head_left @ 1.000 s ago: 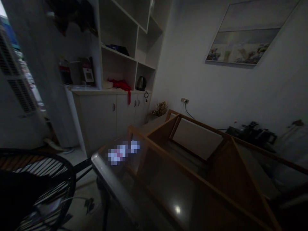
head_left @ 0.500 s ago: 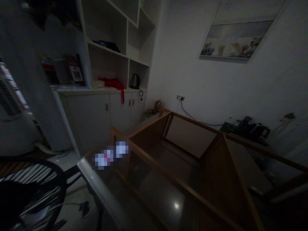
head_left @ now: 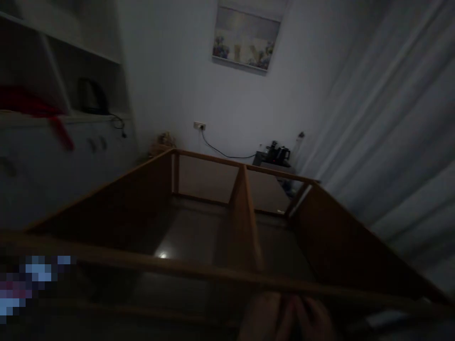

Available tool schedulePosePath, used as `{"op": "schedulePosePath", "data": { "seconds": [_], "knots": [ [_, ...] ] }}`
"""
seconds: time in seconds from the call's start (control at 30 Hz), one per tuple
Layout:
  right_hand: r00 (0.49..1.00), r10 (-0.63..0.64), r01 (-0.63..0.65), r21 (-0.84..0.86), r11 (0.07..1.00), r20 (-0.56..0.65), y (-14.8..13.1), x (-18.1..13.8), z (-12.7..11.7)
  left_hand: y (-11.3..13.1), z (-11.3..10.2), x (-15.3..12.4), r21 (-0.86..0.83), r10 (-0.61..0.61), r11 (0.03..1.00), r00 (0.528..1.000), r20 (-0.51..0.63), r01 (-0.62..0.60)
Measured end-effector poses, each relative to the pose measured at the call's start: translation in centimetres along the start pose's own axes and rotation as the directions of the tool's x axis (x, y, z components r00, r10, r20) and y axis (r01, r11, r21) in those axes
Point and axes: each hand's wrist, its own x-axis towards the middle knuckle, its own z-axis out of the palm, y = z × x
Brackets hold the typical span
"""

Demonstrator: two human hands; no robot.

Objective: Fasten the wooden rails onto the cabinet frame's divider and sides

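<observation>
My left hand (head_left: 260, 315) and my right hand (head_left: 315, 318) are close together at the bottom, just below the near rail of a brown wooden furniture frame (head_left: 170, 266). Their fingers are bent in toward each other and look closed. What they hold, if anything, is lost in dimness and blur. A wooden divider (head_left: 245, 222) splits the frame's inside into two bays. Its floor (head_left: 188, 232) is smooth and reflects a light.
White shelving (head_left: 39, 137) with a red cloth (head_left: 28, 102) and a kettle (head_left: 93, 97) stands left. A pale curtain (head_left: 391, 142) hangs right. Against the back wall, dark appliances (head_left: 279, 152) sit near a cord from a socket (head_left: 199, 125). A blurred-out patch (head_left: 37, 270) lies lower left.
The view has swung right, so the shelving slid left and the curtain came in. The chair at lower left went out of sight. Both my hands have appeared at the bottom.
</observation>
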Motion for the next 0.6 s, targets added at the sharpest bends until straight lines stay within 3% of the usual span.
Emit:
{"op": "schedulePosePath", "data": {
  "seconds": [0.1,0.17,0.27,0.4,0.6],
  "knots": [
    [0.991,-0.011,0.038,-0.206,0.978,0.133,-0.2,1.4,-0.9,-0.3,0.1,0.1,0.122,0.057,0.991,0.998,-0.039,-0.052],
    [0.989,-0.005,0.044,-0.253,0.967,0.151,-0.7,2.3,-1.7,0.0,-0.2,0.2,0.188,0.131,0.975,0.990,-0.057,-0.118],
    [0.951,-0.064,0.156,-0.291,0.944,0.302,-1.6,3.2,-2.4,1.0,-0.8,0.3,0.256,0.190,0.951,0.981,-0.032,-0.176],
    [0.944,-0.036,0.134,-0.282,0.950,0.327,-2.2,3.4,-2.1,2.2,-1.7,0.2,0.313,0.189,0.931,0.982,0.022,-0.186],
    [0.937,-0.024,0.111,-0.231,0.967,0.349,-1.9,2.6,-2.4,2.1,-1.8,0.6,0.377,0.155,0.911,0.986,0.059,-0.166]
  ]
}}
